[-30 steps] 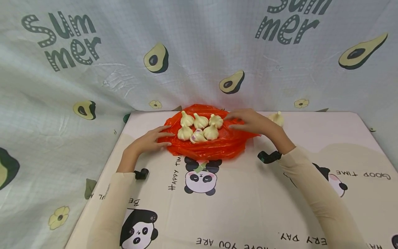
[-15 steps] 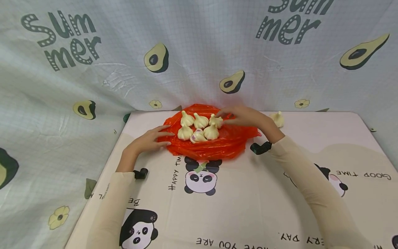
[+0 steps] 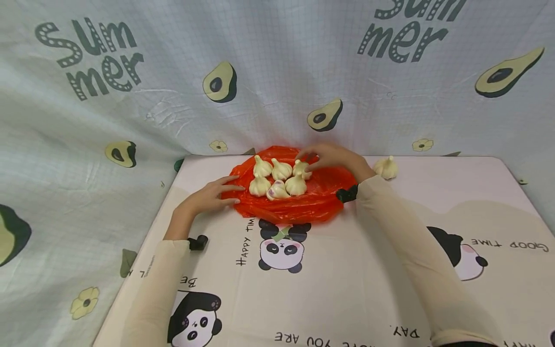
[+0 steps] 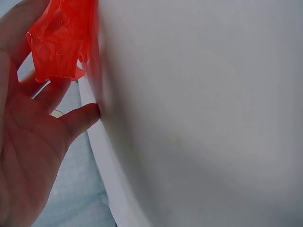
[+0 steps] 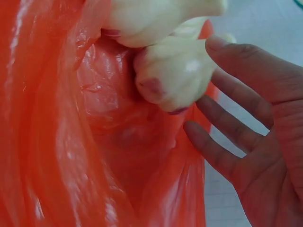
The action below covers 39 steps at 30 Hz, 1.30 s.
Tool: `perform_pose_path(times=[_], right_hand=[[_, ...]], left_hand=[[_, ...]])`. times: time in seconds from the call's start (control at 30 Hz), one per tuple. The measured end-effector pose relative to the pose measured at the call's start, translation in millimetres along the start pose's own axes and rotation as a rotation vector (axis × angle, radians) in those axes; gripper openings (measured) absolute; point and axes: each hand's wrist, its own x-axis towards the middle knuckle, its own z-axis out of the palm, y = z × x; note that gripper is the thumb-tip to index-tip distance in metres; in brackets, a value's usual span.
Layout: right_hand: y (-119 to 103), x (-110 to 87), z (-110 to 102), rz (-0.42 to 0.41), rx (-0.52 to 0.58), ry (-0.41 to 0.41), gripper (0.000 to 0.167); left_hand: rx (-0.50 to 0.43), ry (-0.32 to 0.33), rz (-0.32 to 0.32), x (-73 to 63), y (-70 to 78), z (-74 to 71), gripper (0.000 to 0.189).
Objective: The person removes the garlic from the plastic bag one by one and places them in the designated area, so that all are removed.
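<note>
A spread red plastic bag (image 3: 323, 185) lies at the table's back edge with several white garlic bulbs in two rows on it. My left hand (image 3: 210, 195) rests at the bag's left side, fingers apart and extended toward the bulbs; in the left wrist view its thumb (image 4: 85, 118) is stretched out below the red plastic. My right hand (image 3: 329, 156) reaches over the bag from the right. Its thumb and fingertips are right at the back right garlic bulb (image 5: 175, 71), the thumb by the neck and the fingers spread loosely along the side.
Another garlic bulb (image 3: 386, 168) stands on the table to the right of the bag, behind the right forearm. The panda-print tablecloth (image 3: 329, 270) covers the table, and an avocado-print curtain (image 3: 269, 62) hangs along its back edge.
My right hand has moved left over the bag, from its right side to the back right bulb. My left hand has stayed in place at the bag's left side.
</note>
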Motion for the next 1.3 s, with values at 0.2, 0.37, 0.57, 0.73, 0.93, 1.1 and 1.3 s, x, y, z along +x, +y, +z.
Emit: perform_pose_path(times=[0.2,0.37,0.57,0.73,0.93,1.1,1.3], right_hand=[[5.6,10.6,9.1,0.012,0.000,-0.028,0.039],[6.3,12.1,14.6,0.027,0.028,-0.034,0.031],[5.9,7.6,11.9,0.005,0.073,0.003,0.030],[3.2,0.5,4.8,-0.033,0.098,0.051,0.032],[-3.7,-11.5,-2.8,-0.072,0.116,0.074,0.031],[-8.1,-21.4,-8.4,-0.095,0.151,0.108,0.031],[-11.1,-33.4,-14.1,-0.088,0.161,0.136,0.031]], left_hand=[[0.011,-0.012,-0.016,0.2,-0.6,0.7,0.050],[0.016,-0.019,-0.020,0.5,0.2,1.0,0.050],[0.004,-0.026,-0.028,0.7,0.9,0.6,0.050],[0.008,-0.026,-0.033,0.8,-0.5,0.8,0.051],[0.009,-0.038,-0.043,0.4,-0.3,0.5,0.050],[0.003,-0.042,-0.049,-0.6,2.0,-0.5,0.050],[0.011,-0.039,-0.042,-0.4,1.0,0.1,0.050]])
